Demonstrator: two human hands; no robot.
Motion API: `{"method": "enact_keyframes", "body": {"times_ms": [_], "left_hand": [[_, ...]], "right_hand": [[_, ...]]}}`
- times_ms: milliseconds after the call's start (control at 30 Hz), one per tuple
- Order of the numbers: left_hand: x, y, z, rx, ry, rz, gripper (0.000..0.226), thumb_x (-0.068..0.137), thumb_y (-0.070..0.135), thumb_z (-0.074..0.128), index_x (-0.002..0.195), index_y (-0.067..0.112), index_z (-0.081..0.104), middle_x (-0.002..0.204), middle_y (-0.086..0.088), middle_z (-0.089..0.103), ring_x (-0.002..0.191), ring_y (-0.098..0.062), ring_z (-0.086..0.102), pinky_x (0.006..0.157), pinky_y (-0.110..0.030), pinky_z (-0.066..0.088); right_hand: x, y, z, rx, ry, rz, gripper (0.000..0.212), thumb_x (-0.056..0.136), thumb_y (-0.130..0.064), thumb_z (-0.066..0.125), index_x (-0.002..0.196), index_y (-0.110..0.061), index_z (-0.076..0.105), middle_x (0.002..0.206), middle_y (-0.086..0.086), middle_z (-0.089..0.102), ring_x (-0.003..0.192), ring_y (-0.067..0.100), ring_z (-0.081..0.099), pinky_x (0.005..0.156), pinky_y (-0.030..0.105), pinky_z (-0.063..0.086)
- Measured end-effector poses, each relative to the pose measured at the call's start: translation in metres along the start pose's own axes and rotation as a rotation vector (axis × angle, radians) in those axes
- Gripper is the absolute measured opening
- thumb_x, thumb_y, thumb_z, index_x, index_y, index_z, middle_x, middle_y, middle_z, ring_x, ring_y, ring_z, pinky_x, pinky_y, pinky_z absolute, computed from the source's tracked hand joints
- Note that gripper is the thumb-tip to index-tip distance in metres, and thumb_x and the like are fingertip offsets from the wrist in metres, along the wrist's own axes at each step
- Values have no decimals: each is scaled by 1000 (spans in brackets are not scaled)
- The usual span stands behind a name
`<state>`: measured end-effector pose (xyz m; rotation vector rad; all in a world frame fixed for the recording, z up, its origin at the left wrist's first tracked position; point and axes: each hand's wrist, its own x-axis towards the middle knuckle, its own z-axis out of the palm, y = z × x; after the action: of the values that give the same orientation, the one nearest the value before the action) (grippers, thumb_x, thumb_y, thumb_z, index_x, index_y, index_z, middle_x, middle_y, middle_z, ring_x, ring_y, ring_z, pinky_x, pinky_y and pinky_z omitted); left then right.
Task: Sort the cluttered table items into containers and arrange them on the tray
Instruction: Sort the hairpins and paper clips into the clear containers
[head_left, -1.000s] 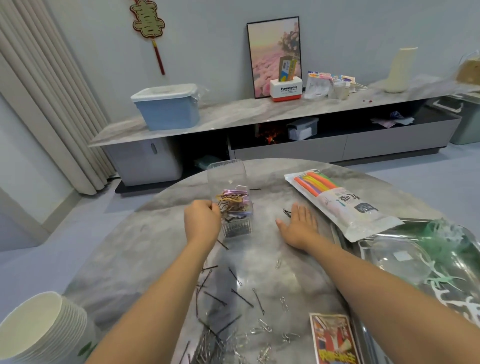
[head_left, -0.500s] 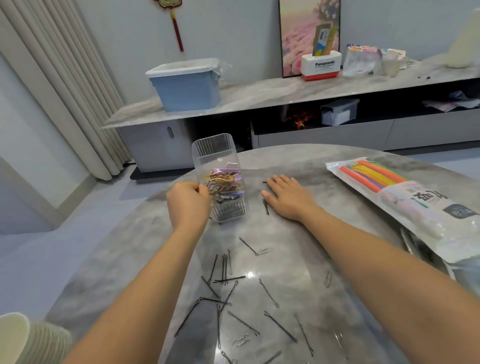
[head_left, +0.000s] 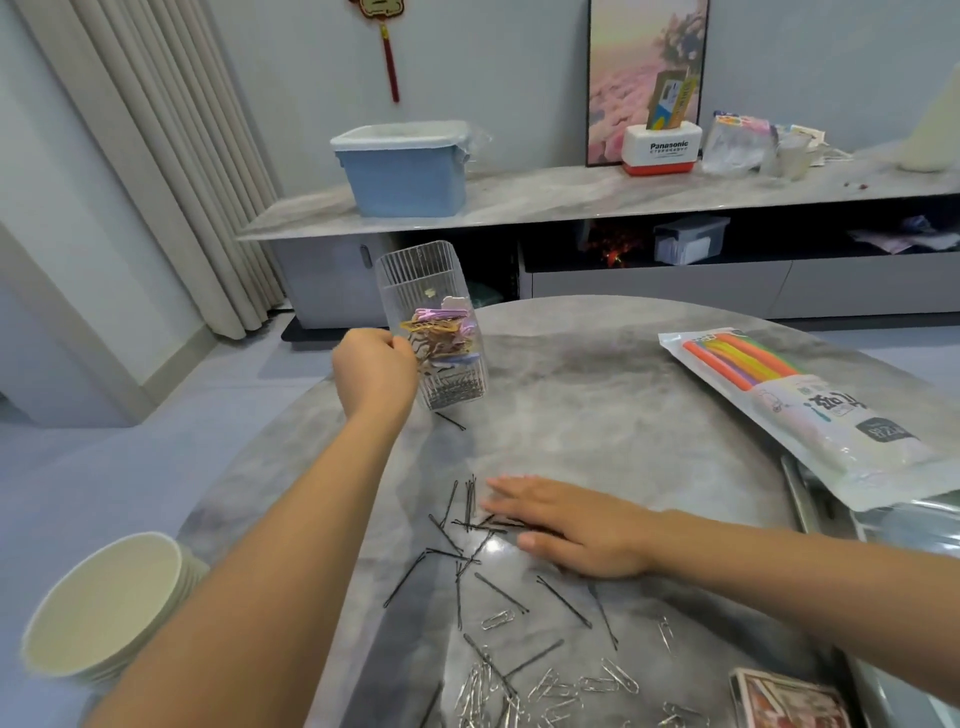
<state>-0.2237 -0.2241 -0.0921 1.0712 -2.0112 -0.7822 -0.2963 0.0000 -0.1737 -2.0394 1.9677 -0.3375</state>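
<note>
A clear ribbed plastic container (head_left: 415, 270) stands at the far left of the round marble table (head_left: 597, 384), holding coloured clips above black hairpins. My left hand (head_left: 375, 371) grips its near left side, fingers curled. Black hairpins (head_left: 470, 525) lie scattered mid-table. My right hand (head_left: 569, 525) lies flat on the table, fingers straight, with its fingertips over the hairpins. Silver paper clips (head_left: 550, 686) lie in a heap near the front edge. A strip of metal tray (head_left: 810, 509) shows at the right.
A packet of coloured sticks (head_left: 795, 410) lies at the right, overlapping the tray. A stack of paper bowls (head_left: 104, 608) sits at the front left edge. A card box (head_left: 784, 701) lies at the bottom right. Behind the table runs a low cabinet with a blue bin (head_left: 408, 166).
My right hand has slid from beside the container back towards me onto the scattered hairpins. My left hand stays on the container. The camera has tilted and shifted.
</note>
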Motion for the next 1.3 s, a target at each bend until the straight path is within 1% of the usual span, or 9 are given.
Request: {"method": "enact_keyframes", "body": {"times_ms": [100, 233, 400, 534, 867, 967, 1101, 1201, 1301], "left_hand": [[6, 4, -9, 14, 21, 14, 31, 84, 6, 46, 59, -9, 57, 65, -31, 59, 52, -21, 42, 51, -30, 34], [6, 2, -12, 61, 38, 39, 37, 86, 7, 47, 50, 3, 45, 56, -22, 47, 49, -24, 35, 49, -28, 30], [3, -8, -12, 62, 12, 6, 33, 86, 8, 47, 54, 2, 52, 60, -26, 53, 52, -24, 39, 51, -30, 34], [-12, -8, -10, 63, -40, -9, 33, 85, 6, 45, 51, 6, 42, 52, -14, 43, 50, -24, 34, 48, -27, 27], [-83, -3, -8, 120, -206, -41, 46, 90, 8, 49, 46, 11, 36, 45, -4, 32, 43, -17, 29, 43, -26, 22], [-97, -6, -13, 113, -233, -43, 44, 91, 9, 49, 48, 10, 43, 45, -3, 35, 43, -15, 31, 42, -25, 23], [-112, -6, -22, 97, -239, -57, 47, 92, 9, 49, 46, 13, 39, 44, -2, 32, 43, -15, 29, 45, -25, 21], [-126, -6, -30, 68, -229, -42, 42, 95, 16, 49, 53, 14, 51, 49, -2, 47, 50, -17, 42, 47, -25, 27], [-148, -15, -39, 86, -266, 2, 35, 99, 23, 39, 72, 14, 60, 76, -10, 64, 70, -23, 54, 54, -27, 35]], "right_hand": [[26, 3, -8, -54, 83, 146, 63, 95, -52, 18, 150, -23, 10, 157, -6, -1, 143, 4, -4, 110, 13, -10], [95, 18, -9, -39, 43, 317, 58, 101, -41, 22, 151, -16, 8, 159, 3, 1, 146, 13, -2, 116, 27, -3], [110, -5, 9, -100, 10, 82, 54, 101, -38, 20, 149, -13, 22, 156, 4, 20, 145, 18, 12, 115, 29, 4], [51, -27, 14, -21, -92, -88, 59, 96, -40, 19, 150, -16, 19, 158, 1, 14, 145, 13, 3, 117, 26, -4], [-44, -98, 27, 37, -243, -136, 56, 101, -42, 23, 151, -22, 11, 158, -5, 3, 143, 4, -13, 117, 29, -9], [-68, -98, 22, 53, -106, 92, 70, 90, -63, 3, 150, -29, 8, 158, -9, 1, 140, -1, -15, 112, 20, -14], [-92, -72, 14, 17, -17, 571, 124, 50, -85, -29, 151, -19, 2, 158, 2, -6, 144, 12, -12, 112, 21, -12], [-92, -72, 10, 26, -150, 777, 99, 80, -77, -2, 149, -6, -5, 156, 14, -13, 144, 24, -14, 115, 30, -8], [-86, -98, 12, 77, -226, 782, 78, 96, -57, 13, 148, -3, -9, 155, 17, -17, 143, 28, -18, 117, 36, -8]]}}
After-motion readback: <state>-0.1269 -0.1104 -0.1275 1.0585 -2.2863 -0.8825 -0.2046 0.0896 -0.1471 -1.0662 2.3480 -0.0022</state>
